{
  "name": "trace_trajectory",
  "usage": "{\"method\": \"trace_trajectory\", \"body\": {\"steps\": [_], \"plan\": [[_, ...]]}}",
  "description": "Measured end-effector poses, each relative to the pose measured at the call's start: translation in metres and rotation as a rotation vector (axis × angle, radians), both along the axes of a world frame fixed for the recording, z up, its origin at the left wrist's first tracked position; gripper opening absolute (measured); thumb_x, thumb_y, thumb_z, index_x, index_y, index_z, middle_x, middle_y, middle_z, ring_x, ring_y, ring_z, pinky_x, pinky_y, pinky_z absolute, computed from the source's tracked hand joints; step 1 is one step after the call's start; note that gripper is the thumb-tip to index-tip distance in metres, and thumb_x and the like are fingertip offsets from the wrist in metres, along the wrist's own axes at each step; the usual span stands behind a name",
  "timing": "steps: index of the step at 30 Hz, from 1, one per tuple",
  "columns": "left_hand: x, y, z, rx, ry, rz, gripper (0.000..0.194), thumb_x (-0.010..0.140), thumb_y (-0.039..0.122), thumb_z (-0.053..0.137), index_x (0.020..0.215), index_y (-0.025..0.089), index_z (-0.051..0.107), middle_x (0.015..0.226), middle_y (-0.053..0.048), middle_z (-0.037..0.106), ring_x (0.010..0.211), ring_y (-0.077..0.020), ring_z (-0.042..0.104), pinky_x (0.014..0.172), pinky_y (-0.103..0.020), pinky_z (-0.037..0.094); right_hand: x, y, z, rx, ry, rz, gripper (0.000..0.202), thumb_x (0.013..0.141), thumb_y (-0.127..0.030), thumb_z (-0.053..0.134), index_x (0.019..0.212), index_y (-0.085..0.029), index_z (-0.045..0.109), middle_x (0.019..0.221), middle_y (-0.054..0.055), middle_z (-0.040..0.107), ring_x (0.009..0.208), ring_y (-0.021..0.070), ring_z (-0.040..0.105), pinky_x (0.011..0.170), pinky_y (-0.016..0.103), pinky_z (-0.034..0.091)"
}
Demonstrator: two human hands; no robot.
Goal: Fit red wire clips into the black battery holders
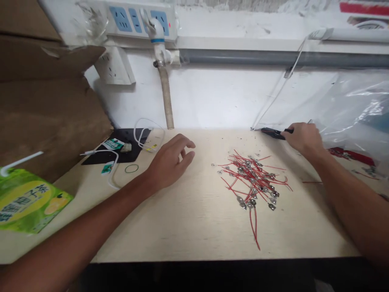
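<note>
My left hand (172,162) hovers over the left-centre of the wooden table (170,227), palm turned inward, fingers curved and apart from the thumb, with nothing in it. At the back right, my right hand (304,138) has its fingers closed round the end of a black tool (273,133), whose tip points left along the wall. Between my hands, nearer the right one, lies a loose pile of red wires (251,174) with small silvery metal pieces attached. Two wires stick out of the pile toward the front edge.
A green drink pouch (27,200) and a brown cardboard box (45,101) stand at left. Near them lie a black mat (126,156), a white cable (114,170) and a green rubber band (131,168). Clear plastic (355,109) and more red pieces (352,156) are at right.
</note>
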State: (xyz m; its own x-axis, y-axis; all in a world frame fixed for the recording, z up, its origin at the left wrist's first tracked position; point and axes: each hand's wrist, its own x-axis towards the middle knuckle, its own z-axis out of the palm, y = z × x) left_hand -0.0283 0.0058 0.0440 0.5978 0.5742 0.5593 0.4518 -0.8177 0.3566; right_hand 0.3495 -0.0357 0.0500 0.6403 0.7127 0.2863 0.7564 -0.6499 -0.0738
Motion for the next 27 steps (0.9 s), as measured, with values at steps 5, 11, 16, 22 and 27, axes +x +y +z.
{"method": "trace_trajectory", "body": {"steps": [5, 11, 16, 22, 27], "plan": [[-0.001, 0.000, -0.002, -0.002, 0.028, -0.015, 0.012, 0.087, 0.020, 0.046, 0.091, 0.017, 0.057, 0.091, -0.002, 0.059, 0.064, -0.0083, 0.054, 0.055, -0.022, 0.044, -0.033, -0.009, 0.030, 0.178, -0.148, -0.055, 0.040, 0.085, -0.037, 0.046, 0.106, -0.011, 0.066, 0.102, 0.022, 0.065, 0.088, 0.0299, 0.058, 0.064, 0.037, 0.029], [-0.001, 0.000, -0.004, 0.008, 0.030, -0.023, 0.010, 0.084, 0.016, 0.047, 0.086, 0.016, 0.056, 0.089, -0.002, 0.060, 0.059, -0.0071, 0.051, 0.053, -0.022, 0.042, -0.046, -0.018, 0.039, 0.417, -0.304, -0.022, 0.024, 0.074, -0.030, 0.052, 0.080, -0.013, 0.067, 0.069, 0.016, 0.063, 0.063, 0.0227, 0.049, 0.058, 0.036, 0.024], [0.000, 0.000, -0.005, 0.010, -0.026, -0.009, 0.012, 0.084, 0.015, 0.049, 0.093, 0.017, 0.057, 0.092, -0.003, 0.060, 0.071, -0.0108, 0.056, 0.061, -0.024, 0.048, -0.067, -0.013, 0.020, 0.574, 0.262, 0.503, 0.019, 0.072, -0.031, 0.053, 0.059, -0.017, 0.054, 0.053, 0.003, 0.047, 0.054, 0.0151, 0.042, 0.055, 0.031, 0.032], [0.000, 0.000, -0.002, 0.086, -0.069, -0.063, 0.016, 0.086, 0.018, 0.050, 0.101, 0.018, 0.057, 0.103, -0.005, 0.060, 0.098, -0.0165, 0.057, 0.087, -0.035, 0.050, -0.115, -0.014, -0.006, 0.253, 0.513, 1.148, 0.023, 0.083, -0.038, 0.055, 0.072, -0.020, 0.062, 0.074, 0.005, 0.065, 0.067, 0.0169, 0.057, 0.064, 0.032, 0.044], [0.002, -0.001, -0.006, 0.000, 0.137, -0.085, 0.032, 0.083, 0.020, 0.055, 0.115, 0.021, 0.053, 0.122, -0.008, 0.052, 0.116, -0.0215, 0.050, 0.101, -0.043, 0.043, -0.127, -0.020, -0.011, 0.154, 0.860, 1.285, 0.026, 0.086, -0.034, 0.057, 0.108, -0.021, 0.062, 0.119, 0.008, 0.062, 0.099, 0.0190, 0.061, 0.087, 0.037, 0.048]]}}
